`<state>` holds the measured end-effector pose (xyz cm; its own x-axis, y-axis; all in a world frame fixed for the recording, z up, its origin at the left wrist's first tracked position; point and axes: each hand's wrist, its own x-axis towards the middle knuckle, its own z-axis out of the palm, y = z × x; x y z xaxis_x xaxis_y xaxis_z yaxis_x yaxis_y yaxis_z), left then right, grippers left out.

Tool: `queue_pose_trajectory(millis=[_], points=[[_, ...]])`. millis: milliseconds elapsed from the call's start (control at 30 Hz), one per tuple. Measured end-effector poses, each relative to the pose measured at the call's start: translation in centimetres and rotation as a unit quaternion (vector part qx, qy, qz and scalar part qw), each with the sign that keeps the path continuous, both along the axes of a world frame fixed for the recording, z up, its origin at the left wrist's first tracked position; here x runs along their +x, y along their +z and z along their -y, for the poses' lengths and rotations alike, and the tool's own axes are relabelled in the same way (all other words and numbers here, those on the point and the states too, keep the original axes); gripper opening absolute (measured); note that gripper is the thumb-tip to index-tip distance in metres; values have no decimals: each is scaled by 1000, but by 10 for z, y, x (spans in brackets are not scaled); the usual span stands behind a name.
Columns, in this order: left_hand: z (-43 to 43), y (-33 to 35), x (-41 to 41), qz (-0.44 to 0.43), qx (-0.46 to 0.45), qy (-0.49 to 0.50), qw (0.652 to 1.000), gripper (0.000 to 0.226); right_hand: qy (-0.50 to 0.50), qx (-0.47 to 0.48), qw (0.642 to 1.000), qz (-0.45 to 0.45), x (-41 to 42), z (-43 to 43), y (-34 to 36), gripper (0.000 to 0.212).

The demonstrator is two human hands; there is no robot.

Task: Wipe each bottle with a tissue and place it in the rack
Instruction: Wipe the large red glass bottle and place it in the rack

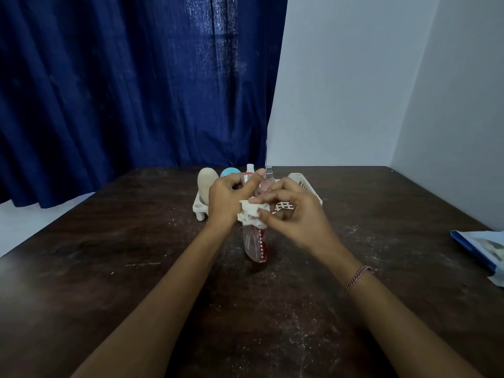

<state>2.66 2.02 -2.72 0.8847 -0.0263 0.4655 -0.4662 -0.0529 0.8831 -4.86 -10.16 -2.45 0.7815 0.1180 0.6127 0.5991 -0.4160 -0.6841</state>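
A clear bottle with red contents and a beaded strip (255, 245) stands upright on the dark table. My left hand (227, 197) grips its upper part near the cap. My right hand (291, 211) pinches a crumpled white tissue (252, 214) against the bottle's middle. Behind my hands sits the white rack (305, 186), partly hidden. In it stand a beige rounded bottle (206, 184), something with a blue top (227, 173), and a pink spray bottle (267, 181).
A blue and white tissue pack (482, 249) lies at the table's right edge. Blue curtain hangs behind the table on the left, a white wall on the right. The table (109, 268) is dark wood, dusted with white specks.
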Motion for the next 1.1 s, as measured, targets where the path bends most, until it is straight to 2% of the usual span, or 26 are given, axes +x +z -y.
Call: queue_pose_trajectory(millis=[100, 233, 300, 433, 533, 633, 700, 800, 900, 1033, 1100], points=[[-2, -2, 2, -9, -9, -3, 1000, 38, 19, -59, 997, 44, -1, 4, -1, 23], [-5, -3, 6, -36, -17, 23, 999, 59, 48, -168, 982, 71, 1, 4, -7, 19], [-6, -3, 8, -42, -25, 15, 999, 58, 12, -177, 977, 118, 2, 3, -7, 18], [-3, -5, 7, -14, -33, -18, 999, 49, -60, -121, 974, 182, 3, 1, -6, 18], [-4, -5, 7, -20, -25, -5, 999, 49, 1, -116, 988, 106, 5, 7, -5, 18], [-6, -2, 7, -44, -8, 34, 998, 52, 67, -203, 977, 13, 4, 13, -5, 20], [-7, -2, 7, -49, 1, 42, 998, 50, 81, -227, 970, -14, 3, 14, -6, 21], [-7, -2, 5, -50, 3, 43, 998, 50, 53, -209, 976, 43, 4, 11, -7, 20], [-4, -2, 4, -21, 10, 34, 999, 53, -19, -136, 984, 112, 4, 7, -7, 19], [-1, -6, 3, -18, 18, 21, 999, 55, -75, -86, 984, 136, 3, 6, -8, 18], [0, -6, 3, -29, 30, -3, 999, 44, -90, -73, 984, 137, 4, 6, -9, 18]])
